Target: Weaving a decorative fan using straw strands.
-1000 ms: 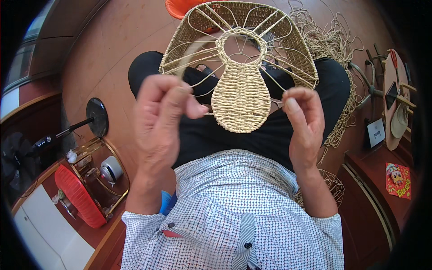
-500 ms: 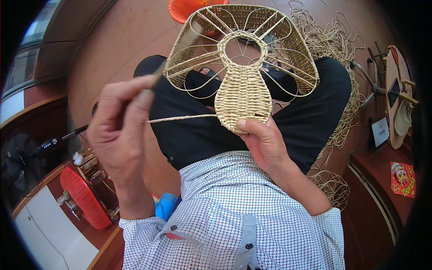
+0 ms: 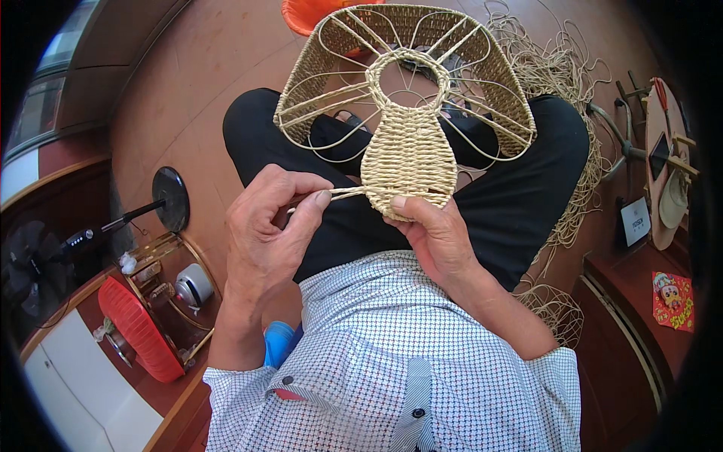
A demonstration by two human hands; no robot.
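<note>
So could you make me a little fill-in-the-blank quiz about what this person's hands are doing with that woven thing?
1. The left hand pinches a pale ____ between thumb and fingers.
2. The right hand grips the ____ edge of the woven panel.
3. The wire frame rests on the person's ____, over black trousers.
4. A loose heap of cord lies on the floor to the person's ____.

Missing words: strand; lower; lap; right
</note>
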